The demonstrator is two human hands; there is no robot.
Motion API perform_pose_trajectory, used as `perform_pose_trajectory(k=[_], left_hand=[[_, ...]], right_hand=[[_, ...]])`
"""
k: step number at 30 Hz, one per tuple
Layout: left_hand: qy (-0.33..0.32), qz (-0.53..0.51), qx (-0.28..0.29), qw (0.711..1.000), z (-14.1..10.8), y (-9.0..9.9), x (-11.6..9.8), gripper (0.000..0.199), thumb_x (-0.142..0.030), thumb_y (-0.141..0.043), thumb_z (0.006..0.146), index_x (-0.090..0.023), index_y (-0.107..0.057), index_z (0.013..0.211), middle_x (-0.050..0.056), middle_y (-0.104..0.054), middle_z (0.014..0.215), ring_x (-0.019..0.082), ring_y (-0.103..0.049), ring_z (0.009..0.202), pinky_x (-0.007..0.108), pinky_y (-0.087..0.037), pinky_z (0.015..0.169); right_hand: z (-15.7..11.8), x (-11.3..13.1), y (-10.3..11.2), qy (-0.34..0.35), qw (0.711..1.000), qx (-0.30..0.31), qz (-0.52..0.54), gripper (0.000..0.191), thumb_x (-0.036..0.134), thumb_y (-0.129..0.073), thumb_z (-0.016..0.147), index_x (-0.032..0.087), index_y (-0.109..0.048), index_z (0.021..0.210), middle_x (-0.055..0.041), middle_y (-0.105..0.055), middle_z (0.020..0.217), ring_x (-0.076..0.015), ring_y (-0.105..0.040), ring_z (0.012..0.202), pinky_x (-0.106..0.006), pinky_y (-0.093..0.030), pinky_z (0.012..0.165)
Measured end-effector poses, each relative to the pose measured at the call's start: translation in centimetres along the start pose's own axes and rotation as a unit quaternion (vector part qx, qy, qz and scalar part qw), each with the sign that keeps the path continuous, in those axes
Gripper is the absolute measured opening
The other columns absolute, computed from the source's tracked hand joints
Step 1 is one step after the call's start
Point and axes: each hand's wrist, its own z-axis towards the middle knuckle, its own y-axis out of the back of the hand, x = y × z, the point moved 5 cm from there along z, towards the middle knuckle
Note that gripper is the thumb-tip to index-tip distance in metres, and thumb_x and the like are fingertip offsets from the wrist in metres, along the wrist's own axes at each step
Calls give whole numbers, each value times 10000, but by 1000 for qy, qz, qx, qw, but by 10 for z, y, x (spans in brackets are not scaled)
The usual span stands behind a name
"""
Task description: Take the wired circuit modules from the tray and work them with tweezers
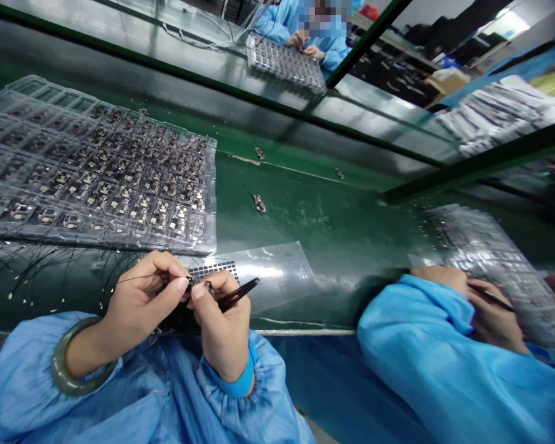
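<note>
Green table, clear tray: I'm watching two hands closing on a tiny board.

In the head view, the left hand (141, 302) is pinching a small circuit board (197, 285) while the right hand (219, 324) is clamping black tweezers (238, 295) beside it. The clear plastic tray (211, 185) is holding rows of boards in most pockets, its far corner pockets showing empty. A few loose boards (259, 203) are lying on the green table (314, 216), and a co-worker's blue sleeve (411, 351) is resting alongside.
</note>
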Motion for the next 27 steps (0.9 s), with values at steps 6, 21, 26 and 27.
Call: perform_pose_trajectory(k=[6,21,26,27], left_hand=[[3,-15,-5,1000,-2,1,1,67,-186,-620,828,-178,-573,781,-8,-585,738,91,-580,594,173,-500,533],[-35,-72,17,997,2,-1,3,120,-153,-590,845,-190,-500,776,-13,-555,707,89,-515,588,182,-440,528],[-19,-71,19,997,1,0,4,122,-169,-602,838,-187,-505,765,-12,-558,692,93,-524,578,192,-441,523],[-16,-68,22,997,0,0,4,114,-168,-602,838,-189,-512,771,-11,-562,694,98,-534,588,197,-446,530]], right_hand=[[-1,10,-3,35,998,-8,-51,213,323,-629,752,194,-499,644,30,-542,551,-92,-466,507,-217,-396,493],[-4,15,-4,105,987,-17,-119,165,263,-601,764,197,-509,645,41,-493,542,-80,-413,483,-202,-368,455],[-5,14,-6,98,989,-7,-108,171,260,-601,761,202,-497,638,34,-515,546,-80,-408,482,-207,-359,451],[-5,14,-6,96,990,-9,-105,167,261,-600,758,203,-496,640,32,-521,547,-79,-406,479,-208,-355,448]])
